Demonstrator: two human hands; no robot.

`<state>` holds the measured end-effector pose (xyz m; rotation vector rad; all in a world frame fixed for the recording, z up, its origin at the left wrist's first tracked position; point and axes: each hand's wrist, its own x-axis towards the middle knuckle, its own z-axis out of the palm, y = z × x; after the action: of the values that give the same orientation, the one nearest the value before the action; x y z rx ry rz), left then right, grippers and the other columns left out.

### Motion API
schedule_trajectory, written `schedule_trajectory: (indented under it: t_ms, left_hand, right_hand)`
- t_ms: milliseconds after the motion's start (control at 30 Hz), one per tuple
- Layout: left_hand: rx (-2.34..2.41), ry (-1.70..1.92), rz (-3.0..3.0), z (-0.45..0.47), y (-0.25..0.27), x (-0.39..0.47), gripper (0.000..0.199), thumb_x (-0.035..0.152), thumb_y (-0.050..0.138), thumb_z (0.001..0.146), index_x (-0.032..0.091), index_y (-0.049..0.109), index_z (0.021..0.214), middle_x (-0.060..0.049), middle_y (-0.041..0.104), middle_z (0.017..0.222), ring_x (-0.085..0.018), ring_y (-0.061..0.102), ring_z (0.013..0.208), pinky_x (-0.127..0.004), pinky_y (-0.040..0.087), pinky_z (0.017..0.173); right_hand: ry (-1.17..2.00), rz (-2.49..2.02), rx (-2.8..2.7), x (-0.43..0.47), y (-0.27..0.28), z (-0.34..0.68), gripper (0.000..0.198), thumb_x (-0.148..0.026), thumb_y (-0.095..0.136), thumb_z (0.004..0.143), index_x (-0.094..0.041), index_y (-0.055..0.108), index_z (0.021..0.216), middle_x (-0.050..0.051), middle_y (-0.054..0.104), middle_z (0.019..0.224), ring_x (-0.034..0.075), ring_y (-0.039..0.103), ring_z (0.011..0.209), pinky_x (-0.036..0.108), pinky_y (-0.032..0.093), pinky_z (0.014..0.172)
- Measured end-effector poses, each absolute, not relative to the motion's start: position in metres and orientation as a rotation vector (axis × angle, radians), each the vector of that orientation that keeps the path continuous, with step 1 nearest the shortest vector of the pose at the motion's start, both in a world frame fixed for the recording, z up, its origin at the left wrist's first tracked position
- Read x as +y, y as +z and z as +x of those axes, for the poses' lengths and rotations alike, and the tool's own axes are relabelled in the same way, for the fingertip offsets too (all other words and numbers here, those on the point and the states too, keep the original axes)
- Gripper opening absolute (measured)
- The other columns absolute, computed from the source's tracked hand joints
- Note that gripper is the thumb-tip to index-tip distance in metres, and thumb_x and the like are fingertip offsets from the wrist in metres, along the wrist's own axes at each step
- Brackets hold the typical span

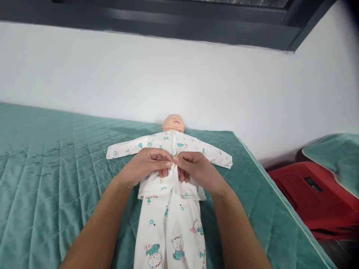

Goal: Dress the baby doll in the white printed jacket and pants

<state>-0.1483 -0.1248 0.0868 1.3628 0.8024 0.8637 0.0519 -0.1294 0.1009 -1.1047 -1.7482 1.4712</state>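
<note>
A baby doll (174, 122) lies on its back, dressed in a white printed jacket (157, 141) and matching trousers (165, 231). Both jacket sleeves stretch out to the sides. At the middle of the jacket front, my left hand (153, 162) pinches one front edge between thumb and finger. Opposite it, my right hand (193, 166) pinches the other edge, the two sets of fingertips nearly touching. Below my hands the jacket's front edges hang apart. Any small fastener between the fingertips is too small to make out.
A green quilted cover (56, 179) lies under the doll, its piped edge running down the right. Behind the doll's head stands a white wall (140, 78) below a dark window frame (168, 22). A red plastic object (314, 198) and a green cloth (336, 157) are at the right.
</note>
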Motion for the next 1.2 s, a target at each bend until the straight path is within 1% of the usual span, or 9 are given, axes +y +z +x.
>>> schedule_trajectory:
  t_ms: [100, 200, 333, 467, 700, 833, 1033, 1200]
  left_hand:
    - [0.8, 0.856, 1.347, -0.147, 0.088, -0.124, 0.015, 0.028, 0.075, 0.078, 0.015, 0.07, 0.086, 0.0, 0.064, 0.063, -0.009, 0.058, 0.058, -0.02, 0.049, 0.057]
    - [0.803, 0.853, 1.332, -0.146, 0.089, -0.124, 0.014, 0.027, 0.076, 0.077, 0.015, 0.068, 0.081, 0.001, 0.064, 0.063, -0.009, 0.058, 0.056, -0.02, 0.049, 0.056]
    - [0.811, 0.835, 1.326, -0.146, 0.087, -0.122, 0.016, 0.026, 0.077, 0.074, 0.014, 0.067, 0.078, 0.0, 0.065, 0.064, -0.009, 0.059, 0.056, -0.02, 0.05, 0.055]
    - [0.825, 0.817, 1.371, -0.147, 0.087, -0.123, 0.017, 0.03, 0.075, 0.077, 0.014, 0.068, 0.079, -0.002, 0.066, 0.066, -0.01, 0.059, 0.057, -0.02, 0.05, 0.056]
    - [0.891, 0.77, 1.443, -0.149, 0.093, -0.128, 0.018, 0.032, 0.071, 0.08, 0.015, 0.069, 0.083, -0.003, 0.067, 0.071, -0.011, 0.062, 0.062, -0.022, 0.054, 0.06]
    - [0.91, 0.765, 1.46, -0.148, 0.096, -0.13, 0.014, 0.029, 0.068, 0.081, 0.016, 0.068, 0.085, -0.002, 0.067, 0.072, -0.011, 0.062, 0.063, -0.023, 0.055, 0.061]
    - [0.972, 0.76, 1.498, -0.148, 0.098, -0.131, 0.01, 0.02, 0.06, 0.08, 0.016, 0.067, 0.086, -0.001, 0.067, 0.066, -0.012, 0.063, 0.061, -0.023, 0.053, 0.061]
    - [0.926, 0.807, 1.431, -0.147, 0.095, -0.129, 0.014, 0.011, 0.059, 0.075, 0.017, 0.062, 0.087, 0.002, 0.063, 0.062, -0.011, 0.062, 0.057, -0.022, 0.052, 0.056]
  right_hand:
    - [1.483, -1.11, -1.753, -0.129, 0.101, 0.052, 0.045, -0.054, 0.052, 0.093, -0.017, 0.058, 0.067, 0.001, 0.062, 0.058, 0.01, 0.056, 0.052, 0.021, 0.045, 0.053]
    - [1.51, -1.107, -1.728, -0.13, 0.103, 0.051, 0.046, -0.053, 0.048, 0.094, -0.017, 0.059, 0.069, 0.003, 0.065, 0.062, 0.011, 0.06, 0.056, 0.022, 0.047, 0.054]
    - [1.585, -1.089, -1.634, -0.13, 0.106, 0.051, 0.036, -0.047, 0.051, 0.095, -0.016, 0.057, 0.075, 0.005, 0.07, 0.073, 0.013, 0.066, 0.061, 0.022, 0.049, 0.054]
    - [1.622, -1.083, -1.555, -0.129, 0.105, 0.052, 0.025, -0.042, 0.051, 0.095, -0.019, 0.054, 0.085, 0.005, 0.072, 0.074, 0.016, 0.069, 0.062, 0.022, 0.049, 0.053]
    - [1.633, -1.101, -1.538, -0.128, 0.105, 0.054, 0.022, -0.041, 0.051, 0.094, -0.02, 0.056, 0.092, 0.006, 0.074, 0.079, 0.018, 0.072, 0.069, 0.021, 0.048, 0.054]
    - [1.637, -1.1, -1.543, -0.128, 0.105, 0.054, 0.021, -0.04, 0.052, 0.094, -0.02, 0.055, 0.091, 0.006, 0.074, 0.08, 0.018, 0.072, 0.07, 0.021, 0.048, 0.053]
    - [1.638, -1.117, -1.548, -0.129, 0.105, 0.054, 0.019, -0.038, 0.052, 0.093, -0.02, 0.055, 0.089, 0.006, 0.074, 0.082, 0.018, 0.072, 0.07, 0.021, 0.048, 0.053]
    - [1.632, -1.113, -1.563, -0.13, 0.106, 0.054, 0.016, -0.037, 0.053, 0.093, -0.02, 0.054, 0.092, 0.006, 0.074, 0.083, 0.018, 0.072, 0.07, 0.021, 0.047, 0.053]
